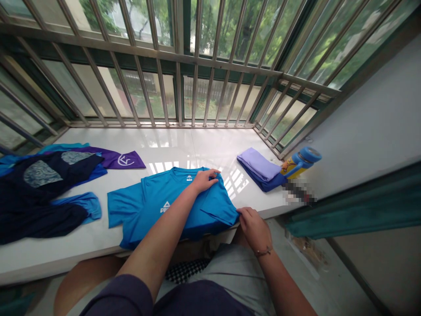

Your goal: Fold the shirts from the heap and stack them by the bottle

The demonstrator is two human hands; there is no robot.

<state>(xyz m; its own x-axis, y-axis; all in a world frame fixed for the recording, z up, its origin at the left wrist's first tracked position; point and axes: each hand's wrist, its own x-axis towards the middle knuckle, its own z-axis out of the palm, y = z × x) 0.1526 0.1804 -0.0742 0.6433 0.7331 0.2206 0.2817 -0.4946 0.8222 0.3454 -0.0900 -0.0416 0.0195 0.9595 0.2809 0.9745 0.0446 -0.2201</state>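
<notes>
A bright blue T-shirt [148, 193] with a small white chest logo lies front side up on the white window ledge, its collar toward the window. My left hand [206, 181] reaches across the shirt and rests at its right shoulder beside the collar; the thumb and fingers are pinched there, on the fabric. Farther right and nearer to me, my right hand [255, 227] pinches the edge of the right sleeve just past the ledge's front edge. My left forearm covers part of the shirt's middle, and the lower hem hangs at the front edge.
Folded lavender and dark blue clothes [259, 163] lie stacked on the right. Beside them stands a blue and yellow bottle [301, 162]. A heap of dark, purple and blue garments [42, 184] covers the left. Metal window bars [194, 96] rise behind the ledge [171, 142].
</notes>
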